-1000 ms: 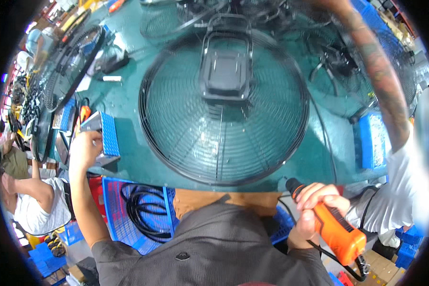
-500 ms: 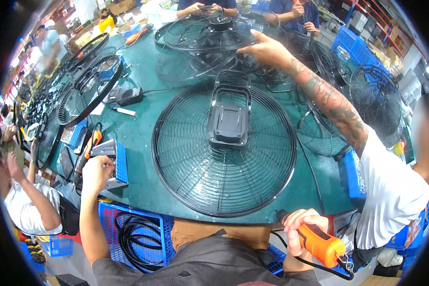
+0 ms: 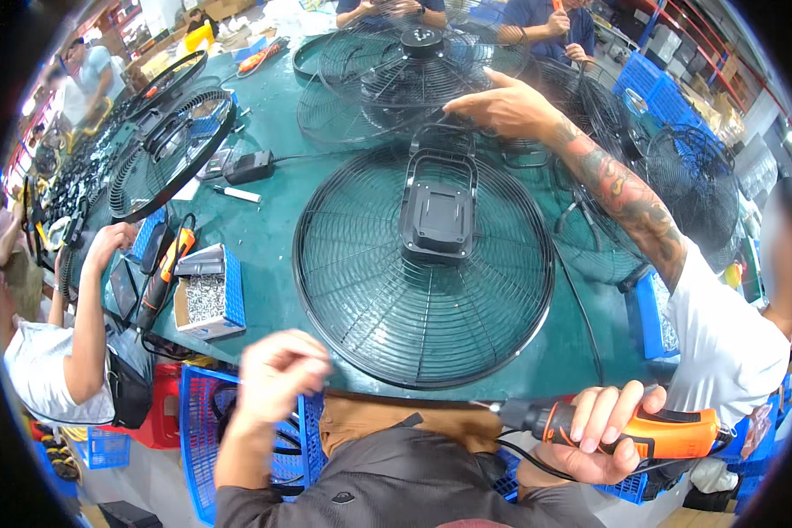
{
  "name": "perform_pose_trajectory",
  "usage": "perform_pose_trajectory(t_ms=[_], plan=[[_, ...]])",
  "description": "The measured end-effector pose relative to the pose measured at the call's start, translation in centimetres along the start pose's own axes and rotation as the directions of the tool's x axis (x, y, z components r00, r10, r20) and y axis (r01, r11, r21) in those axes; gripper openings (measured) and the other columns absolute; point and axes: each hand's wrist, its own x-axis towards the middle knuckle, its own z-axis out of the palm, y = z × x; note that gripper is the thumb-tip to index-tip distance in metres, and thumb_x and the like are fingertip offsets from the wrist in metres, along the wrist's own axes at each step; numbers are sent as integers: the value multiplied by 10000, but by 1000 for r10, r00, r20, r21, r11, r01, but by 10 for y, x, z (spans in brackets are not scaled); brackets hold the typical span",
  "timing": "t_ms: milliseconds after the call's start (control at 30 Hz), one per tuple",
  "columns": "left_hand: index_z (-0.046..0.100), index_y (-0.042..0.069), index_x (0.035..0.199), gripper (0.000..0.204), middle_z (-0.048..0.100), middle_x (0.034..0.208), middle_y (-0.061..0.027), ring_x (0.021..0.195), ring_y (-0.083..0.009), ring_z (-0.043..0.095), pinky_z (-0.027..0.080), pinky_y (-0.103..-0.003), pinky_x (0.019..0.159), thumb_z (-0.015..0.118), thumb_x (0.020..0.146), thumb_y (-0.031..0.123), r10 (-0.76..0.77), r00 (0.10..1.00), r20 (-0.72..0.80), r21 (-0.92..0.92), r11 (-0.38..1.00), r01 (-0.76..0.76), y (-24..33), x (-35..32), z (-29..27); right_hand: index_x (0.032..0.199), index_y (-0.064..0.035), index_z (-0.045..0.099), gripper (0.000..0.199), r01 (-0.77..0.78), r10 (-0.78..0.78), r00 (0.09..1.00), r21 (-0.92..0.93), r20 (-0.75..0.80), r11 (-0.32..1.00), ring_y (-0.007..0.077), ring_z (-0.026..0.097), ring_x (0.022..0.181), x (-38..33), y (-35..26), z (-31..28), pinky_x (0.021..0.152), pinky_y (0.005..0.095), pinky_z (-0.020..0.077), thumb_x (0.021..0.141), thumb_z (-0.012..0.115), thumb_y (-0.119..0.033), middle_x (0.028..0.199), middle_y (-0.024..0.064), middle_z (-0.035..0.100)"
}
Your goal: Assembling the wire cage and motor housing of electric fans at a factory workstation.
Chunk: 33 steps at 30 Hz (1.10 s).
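In my right hand (image 3: 603,431) is an orange and black electric screwdriver (image 3: 678,433), its tip turned left over my lap. My left hand (image 3: 282,374), smeared by motion, hangs near the table's front edge with its fingers pinched together; whatever they hold is too small to make out. Before me lies a round black wire fan guard (image 3: 422,326) with a black motor housing (image 3: 438,218) and a bracket handle. Left of it stands a blue and white box (image 3: 234,290) of small silver screws (image 3: 205,297).
A co-worker's tattooed arm (image 3: 616,185) reaches over from the right toward stacked fan guards (image 3: 414,75). A second orange screwdriver (image 3: 169,268) and a marker (image 3: 237,194) lie at left. A black cable (image 3: 581,308) runs down the table's right. Blue crates (image 3: 198,440) stand below the edge.
My left hand has left the screw box and moved right, toward my body. The screwdriver has swung from slanting downward to nearly level, its tip now pointing left.
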Motion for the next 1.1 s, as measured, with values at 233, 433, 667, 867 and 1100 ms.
perform_pose_trajectory(t_ms=[233,433,667,867,1100], plan=[[566,51,881,140,581,818,-113,569,-114,468,368,-231,507,664,931,137,-141,847,513,-672,547,498,-60,-14,90,1178,-2,418,400,-93,54,969,153,242,984,151,524,549,-3,16,28,523,284,484,849,639,-56,758,58,478],[551,72,906,171,533,762,-59,556,-105,428,331,-238,493,661,945,198,-135,830,541,-709,458,536,-70,-19,106,1201,-22,443,388,-100,64,965,134,255,986,161,514,584,-12,19,33,550,302,461,864,627,-80,782,58,473],[566,70,923,156,538,757,-16,564,-71,415,312,-228,504,598,989,208,-285,770,570,-613,477,630,-69,-19,109,1228,-46,472,378,-73,60,970,50,235,996,173,502,624,-26,15,35,581,324,435,882,613,-109,811,58,467],[564,77,933,145,564,749,-5,530,-49,447,316,-191,444,612,985,204,-307,772,556,-636,441,633,-69,-19,116,1248,-62,490,375,-77,85,963,-40,256,996,181,492,653,-28,12,30,605,339,415,896,601,-127,832,58,461],[542,84,898,184,551,771,7,560,-43,445,329,-204,481,610,987,231,-398,738,545,-640,371,672,-64,-26,120,1275,-57,447,406,-60,75,962,-63,261,996,182,485,656,-35,15,23,611,340,418,894,584,-88,832,54,440]])
